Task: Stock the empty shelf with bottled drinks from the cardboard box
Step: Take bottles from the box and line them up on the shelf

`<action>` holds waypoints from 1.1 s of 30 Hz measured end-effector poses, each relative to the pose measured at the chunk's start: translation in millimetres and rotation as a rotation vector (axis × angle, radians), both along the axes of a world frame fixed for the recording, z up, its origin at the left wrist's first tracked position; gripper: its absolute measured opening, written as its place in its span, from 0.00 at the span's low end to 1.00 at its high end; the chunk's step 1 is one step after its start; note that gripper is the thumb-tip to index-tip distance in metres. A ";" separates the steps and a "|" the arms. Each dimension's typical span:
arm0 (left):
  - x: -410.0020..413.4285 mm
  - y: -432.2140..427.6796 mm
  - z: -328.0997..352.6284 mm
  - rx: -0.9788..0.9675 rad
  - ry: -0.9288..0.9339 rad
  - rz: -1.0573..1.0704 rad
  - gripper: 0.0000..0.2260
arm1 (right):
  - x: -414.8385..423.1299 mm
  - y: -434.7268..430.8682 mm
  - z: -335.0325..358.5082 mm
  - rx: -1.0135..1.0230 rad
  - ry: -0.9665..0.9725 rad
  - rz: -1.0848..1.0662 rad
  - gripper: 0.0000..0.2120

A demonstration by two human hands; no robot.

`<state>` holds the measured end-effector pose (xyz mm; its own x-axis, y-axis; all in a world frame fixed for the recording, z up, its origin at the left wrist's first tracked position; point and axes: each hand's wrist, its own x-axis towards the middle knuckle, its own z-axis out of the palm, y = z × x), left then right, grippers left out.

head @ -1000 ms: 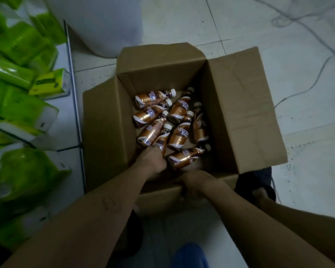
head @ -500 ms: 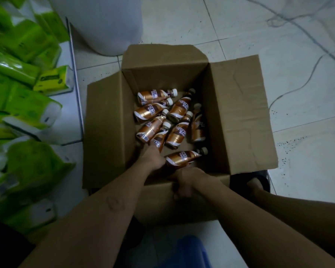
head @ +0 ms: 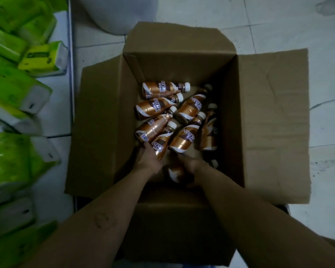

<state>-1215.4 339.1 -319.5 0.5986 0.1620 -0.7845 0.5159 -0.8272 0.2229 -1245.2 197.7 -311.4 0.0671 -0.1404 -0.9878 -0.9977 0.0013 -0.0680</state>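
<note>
An open cardboard box stands on the floor below me. Several copper-coloured coffee bottles with white caps lie loose on its bottom. Both my arms reach down into it. My left hand grips the base of one bottle that points away from me. My right hand is wrapped over the nearest bottle, which lies crosswise by the front wall with its cap showing to the right. The fingers of both hands are partly hidden.
Green and white tissue packs fill a low white shelf at the left. A white round bin stands behind the box. Pale floor tiles lie to the right. The box's flaps stick out on all sides.
My right hand has moved from the box's front edge down onto the nearest bottle. My left hand has closed round a bottle's base. The view has moved closer over the box.
</note>
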 end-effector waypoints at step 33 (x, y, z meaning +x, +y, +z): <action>-148.6 141.7 659.9 -0.277 -1.362 0.089 0.38 | -69.9 108.9 632.0 0.159 -1.902 0.342 0.31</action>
